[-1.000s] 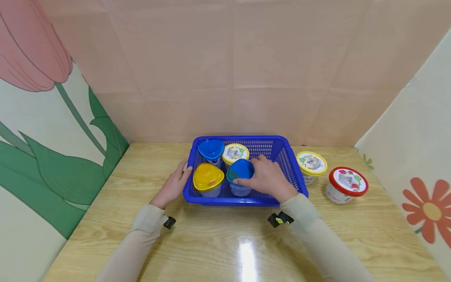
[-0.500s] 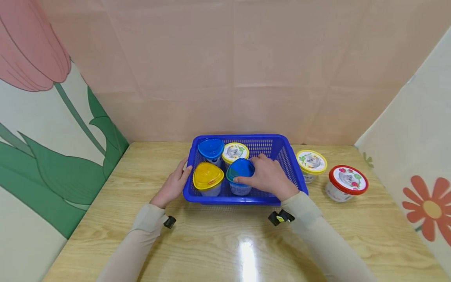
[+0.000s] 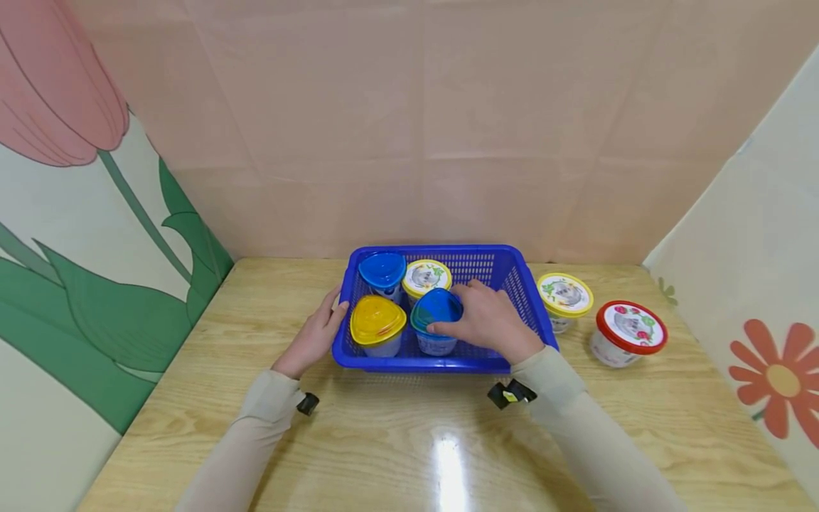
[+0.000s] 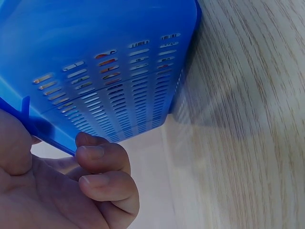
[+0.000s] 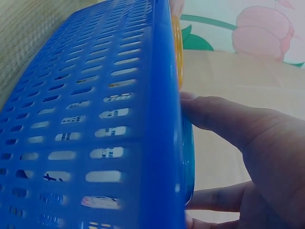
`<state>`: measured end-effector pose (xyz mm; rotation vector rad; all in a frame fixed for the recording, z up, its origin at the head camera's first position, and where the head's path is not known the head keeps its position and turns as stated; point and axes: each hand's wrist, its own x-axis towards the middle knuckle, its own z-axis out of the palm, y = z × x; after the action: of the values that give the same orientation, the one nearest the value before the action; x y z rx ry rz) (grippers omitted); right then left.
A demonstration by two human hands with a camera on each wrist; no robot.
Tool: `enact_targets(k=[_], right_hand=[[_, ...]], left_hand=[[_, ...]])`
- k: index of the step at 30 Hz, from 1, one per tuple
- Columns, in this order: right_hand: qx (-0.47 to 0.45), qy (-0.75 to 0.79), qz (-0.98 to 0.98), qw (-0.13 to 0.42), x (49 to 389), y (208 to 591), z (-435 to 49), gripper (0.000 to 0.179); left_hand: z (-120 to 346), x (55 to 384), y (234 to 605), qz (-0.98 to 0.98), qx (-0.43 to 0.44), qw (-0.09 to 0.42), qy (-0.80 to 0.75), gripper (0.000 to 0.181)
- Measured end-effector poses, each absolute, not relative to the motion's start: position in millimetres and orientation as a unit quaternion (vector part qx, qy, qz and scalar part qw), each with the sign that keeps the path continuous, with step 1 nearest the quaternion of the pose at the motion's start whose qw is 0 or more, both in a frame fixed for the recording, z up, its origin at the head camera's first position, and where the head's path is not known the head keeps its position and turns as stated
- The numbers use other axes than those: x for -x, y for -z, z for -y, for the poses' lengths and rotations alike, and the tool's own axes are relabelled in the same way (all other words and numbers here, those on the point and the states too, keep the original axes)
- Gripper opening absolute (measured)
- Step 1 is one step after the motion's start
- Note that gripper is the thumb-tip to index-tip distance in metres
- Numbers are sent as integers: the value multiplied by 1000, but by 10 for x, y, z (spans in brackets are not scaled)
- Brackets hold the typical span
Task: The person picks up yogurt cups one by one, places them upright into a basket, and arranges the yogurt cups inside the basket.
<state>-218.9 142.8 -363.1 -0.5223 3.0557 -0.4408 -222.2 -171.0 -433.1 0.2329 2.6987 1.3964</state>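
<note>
A blue plastic basket with slotted sides stands on the table. My left hand holds its left rim; in the left wrist view the thumb is at the rim and the fingers curl beneath. Inside, at the front middle, my right hand grips a tub with a blue lid, thumb at the near side and fingers at the far side. Beside that tub sits one with a yellow lid. Behind them are another blue-lidded tub and a round tub with a yellow-rimmed printed lid.
Right of the basket, on the wooden table, stand a yellow-rimmed round tub and a red-rimmed one. A pinkish backdrop rises behind, with flower-painted panels at both sides.
</note>
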Motion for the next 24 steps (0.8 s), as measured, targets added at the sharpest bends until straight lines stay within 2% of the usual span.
enact_targets(k=[9, 16, 24], right_hand=[[147, 143, -979, 4, 2154, 3552, -1553, 92], [149, 128, -980, -31, 2104, 3438, -1854, 80], [116, 126, -985, -36, 2049, 3272, -2239, 75]], left_hand=[[1701, 2213, 4306, -887, -80, 40, -452, 59], [1693, 2204, 4315, -883, -80, 44, -460, 60], [1703, 2211, 4322, -884, -77, 38, -459, 59]])
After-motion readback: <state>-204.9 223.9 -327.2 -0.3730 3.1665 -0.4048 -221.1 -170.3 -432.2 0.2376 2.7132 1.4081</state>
